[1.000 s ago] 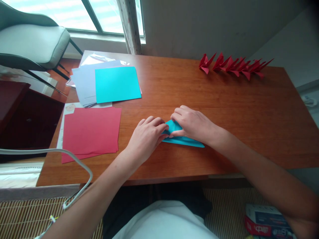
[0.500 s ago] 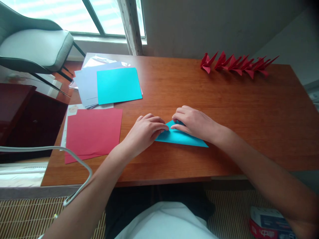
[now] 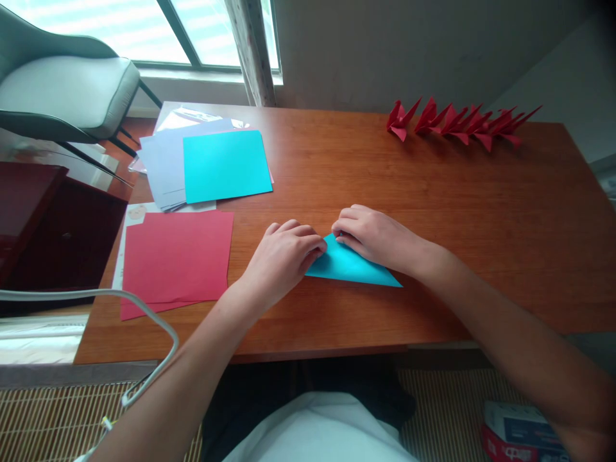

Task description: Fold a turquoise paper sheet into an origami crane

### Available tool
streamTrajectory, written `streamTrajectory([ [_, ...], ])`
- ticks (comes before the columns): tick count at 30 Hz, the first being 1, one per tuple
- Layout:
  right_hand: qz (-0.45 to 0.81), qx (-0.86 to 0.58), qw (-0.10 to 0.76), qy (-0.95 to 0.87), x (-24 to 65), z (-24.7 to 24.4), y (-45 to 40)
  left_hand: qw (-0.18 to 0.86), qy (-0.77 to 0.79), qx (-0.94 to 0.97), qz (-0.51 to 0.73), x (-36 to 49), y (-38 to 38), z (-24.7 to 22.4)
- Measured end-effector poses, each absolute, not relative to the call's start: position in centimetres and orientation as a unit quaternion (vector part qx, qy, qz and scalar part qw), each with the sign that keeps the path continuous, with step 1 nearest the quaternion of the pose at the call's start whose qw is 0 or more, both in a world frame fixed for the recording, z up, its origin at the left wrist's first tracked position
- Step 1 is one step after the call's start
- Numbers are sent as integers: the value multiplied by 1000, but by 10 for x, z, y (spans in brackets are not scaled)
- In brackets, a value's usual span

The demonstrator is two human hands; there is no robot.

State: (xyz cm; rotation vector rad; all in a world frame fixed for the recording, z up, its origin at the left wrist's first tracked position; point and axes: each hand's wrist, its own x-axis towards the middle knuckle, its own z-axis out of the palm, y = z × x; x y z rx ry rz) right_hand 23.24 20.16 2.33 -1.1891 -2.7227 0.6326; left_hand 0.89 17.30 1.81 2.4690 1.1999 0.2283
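Head view: your left hand [image 3: 290, 251] pinches the left side of the folded blue paper [image 3: 353, 268], and your right hand [image 3: 374, 234] grips its upper edge between thumb and bent fingers. The paper lies between them near the tabletop's front edge, one sharp corner pointing right. You appear to be lining up a fold; the next move probably calls for holding the layers even while a thumb presses the crease. Outward on the wooden tabletop [image 3: 327, 173], red sheets [image 3: 178, 256] lie to your left, with a flat blue sheet [image 3: 228, 165] over pale sheets [image 3: 163, 163] beyond. Folded red figures [image 3: 455, 125] line the far right. Past the far left corner stand a chair [image 3: 72, 90] and a bright window [image 3: 212, 32].
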Motion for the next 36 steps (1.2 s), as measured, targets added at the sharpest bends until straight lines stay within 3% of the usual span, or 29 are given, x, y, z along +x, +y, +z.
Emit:
streamTrajectory([
  [14, 221, -391, 76, -890, 234, 21, 201, 57, 491, 869, -8, 46, 165, 37],
  [36, 215, -389, 82, -892, 236, 15, 203, 82, 460, 881, -77, 46, 171, 47],
])
